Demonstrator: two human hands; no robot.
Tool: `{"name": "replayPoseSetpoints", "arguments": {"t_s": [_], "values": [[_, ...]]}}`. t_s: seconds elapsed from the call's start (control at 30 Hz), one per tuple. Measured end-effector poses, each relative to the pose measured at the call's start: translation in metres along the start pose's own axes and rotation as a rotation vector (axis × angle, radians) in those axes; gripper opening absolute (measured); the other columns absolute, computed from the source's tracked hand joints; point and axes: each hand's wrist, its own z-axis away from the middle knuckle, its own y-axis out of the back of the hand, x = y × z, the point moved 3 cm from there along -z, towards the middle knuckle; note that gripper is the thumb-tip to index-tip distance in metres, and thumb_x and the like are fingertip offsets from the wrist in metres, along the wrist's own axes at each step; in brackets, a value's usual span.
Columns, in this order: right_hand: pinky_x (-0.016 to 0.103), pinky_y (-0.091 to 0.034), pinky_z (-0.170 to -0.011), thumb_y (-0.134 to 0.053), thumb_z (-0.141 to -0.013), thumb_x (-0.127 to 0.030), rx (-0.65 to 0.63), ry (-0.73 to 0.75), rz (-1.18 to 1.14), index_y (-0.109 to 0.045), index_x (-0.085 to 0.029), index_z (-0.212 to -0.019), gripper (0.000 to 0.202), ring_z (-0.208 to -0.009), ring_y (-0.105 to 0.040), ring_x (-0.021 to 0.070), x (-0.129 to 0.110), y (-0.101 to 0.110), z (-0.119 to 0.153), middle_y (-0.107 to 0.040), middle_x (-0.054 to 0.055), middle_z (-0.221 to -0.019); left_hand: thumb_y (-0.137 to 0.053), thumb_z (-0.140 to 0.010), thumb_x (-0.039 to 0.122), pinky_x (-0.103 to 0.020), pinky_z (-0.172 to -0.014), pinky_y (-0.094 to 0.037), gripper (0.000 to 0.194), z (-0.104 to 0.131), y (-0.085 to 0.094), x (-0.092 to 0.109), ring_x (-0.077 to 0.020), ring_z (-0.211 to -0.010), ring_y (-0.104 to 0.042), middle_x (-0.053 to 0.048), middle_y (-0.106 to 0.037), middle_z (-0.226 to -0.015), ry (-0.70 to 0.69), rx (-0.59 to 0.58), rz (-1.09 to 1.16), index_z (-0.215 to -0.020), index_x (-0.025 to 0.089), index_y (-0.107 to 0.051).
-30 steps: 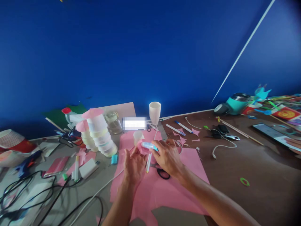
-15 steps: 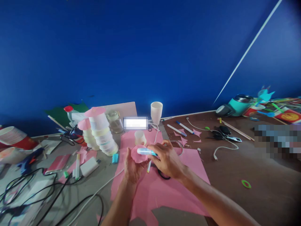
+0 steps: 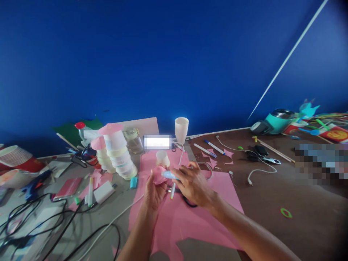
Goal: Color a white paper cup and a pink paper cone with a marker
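Observation:
In the middle of the desk, my left hand (image 3: 154, 192) grips a small rounded piece of pink paper (image 3: 159, 176) between thumb and fingers. My right hand (image 3: 191, 183) is closed around a light blue and white glue stick (image 3: 169, 175); its front end lies over the pink paper, but motion blur hides whether they touch. Just behind the hands stands a small white cup (image 3: 162, 158). Under both hands is a large sheet of pink paper (image 3: 201, 224), with a white marker (image 3: 173, 191) between them.
On the left stand stacked white cups (image 3: 119, 152) topped with pink paper, beside a glass jar (image 3: 133, 140). Tangled black cables (image 3: 32, 217) and a blue glue gun (image 3: 36, 186) lie further left. Markers (image 3: 205, 150), paper scraps and a white cable (image 3: 261, 170) lie to the right.
My left hand has tilted the pink paper piece, so it looks narrower. The glue stick has shifted slightly right across it. Both hands keep their holds.

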Motion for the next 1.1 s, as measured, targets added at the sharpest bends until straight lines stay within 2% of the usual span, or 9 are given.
{"name": "replayPoseSetpoints", "arguments": {"t_s": [0.2, 0.3, 0.43, 0.57, 0.73, 0.93, 1.1], "values": [[0.035, -0.032, -0.080, -0.061, -0.092, -0.021, -0.026, -0.038, -0.025, -0.065, -0.024, -0.108, 0.017, -0.073, -0.064, 0.0185, 0.001, 0.004, 0.001, -0.072, 0.003, -0.083, -0.067, -0.089, 0.030, -0.026, -0.084, -0.059, 0.023, -0.001, 0.003, 0.001, -0.0193, -0.092, -0.074, -0.010, -0.077, -0.099, -0.010, -0.017, -0.050, -0.105, 0.012, -0.070], [0.034, -0.032, -0.078, -0.060, -0.093, -0.021, 0.024, -0.066, -0.087, -0.066, -0.024, -0.100, 0.010, -0.070, -0.064, 0.0173, 0.003, 0.010, 0.001, -0.073, 0.001, -0.080, -0.066, -0.089, 0.026, -0.024, -0.082, -0.059, 0.024, -0.001, 0.002, 0.002, -0.0169, -0.088, -0.074, -0.008, -0.078, -0.096, -0.038, -0.018, -0.060, -0.110, 0.014, -0.068], [0.031, -0.033, -0.077, -0.060, -0.092, -0.021, 0.122, -0.077, -0.199, -0.065, -0.023, -0.100, 0.010, -0.068, -0.065, 0.0145, 0.006, 0.021, 0.001, -0.074, 0.000, -0.080, -0.058, -0.094, 0.025, -0.023, -0.082, -0.059, 0.029, -0.003, 0.001, 0.004, -0.0160, -0.087, -0.074, -0.009, -0.077, -0.097, -0.033, 0.004, -0.036, -0.120, 0.013, -0.064], [0.030, -0.035, -0.076, -0.057, -0.094, -0.025, 0.171, -0.093, -0.258, -0.065, -0.023, -0.103, 0.012, -0.064, -0.064, 0.0132, 0.008, 0.028, 0.001, -0.076, 0.000, -0.082, -0.043, -0.101, 0.031, -0.026, -0.081, -0.060, 0.033, -0.004, 0.005, 0.006, -0.0185, -0.089, -0.074, -0.012, -0.077, -0.096, -0.027, 0.095, 0.005, -0.115, 0.011, -0.066], [0.031, -0.034, -0.078, -0.056, -0.095, -0.025, 0.157, -0.091, -0.274, -0.066, -0.023, -0.102, 0.012, -0.065, -0.063, 0.0141, 0.009, 0.026, 0.001, -0.076, 0.001, -0.082, -0.042, -0.101, 0.032, -0.029, -0.080, -0.061, 0.034, -0.003, 0.005, 0.004, -0.0190, -0.088, -0.074, -0.011, -0.077, -0.096, -0.028, 0.107, -0.009, -0.115, 0.012, -0.066], [0.031, -0.033, -0.077, -0.057, -0.094, -0.022, 0.132, -0.085, -0.247, -0.066, -0.023, -0.102, 0.012, -0.068, -0.064, 0.0142, 0.007, 0.022, 0.000, -0.076, 0.001, -0.083, -0.040, -0.102, 0.037, -0.034, -0.084, -0.061, 0.040, -0.002, 0.005, 0.002, -0.0222, -0.091, -0.073, -0.014, -0.076, -0.098, -0.022, 0.108, -0.020, -0.105, 0.009, -0.068], [0.029, -0.036, -0.076, -0.061, -0.091, -0.022, 0.098, -0.090, -0.286, -0.066, -0.023, -0.097, 0.008, -0.064, -0.064, 0.0128, 0.007, 0.025, 0.000, -0.076, -0.002, -0.080, -0.045, -0.099, 0.034, -0.035, -0.083, -0.062, 0.035, -0.005, 0.013, 0.001, -0.0241, -0.095, -0.073, -0.013, -0.076, -0.100, 0.039, 0.115, 0.010, -0.118, 0.013, -0.065]]}}
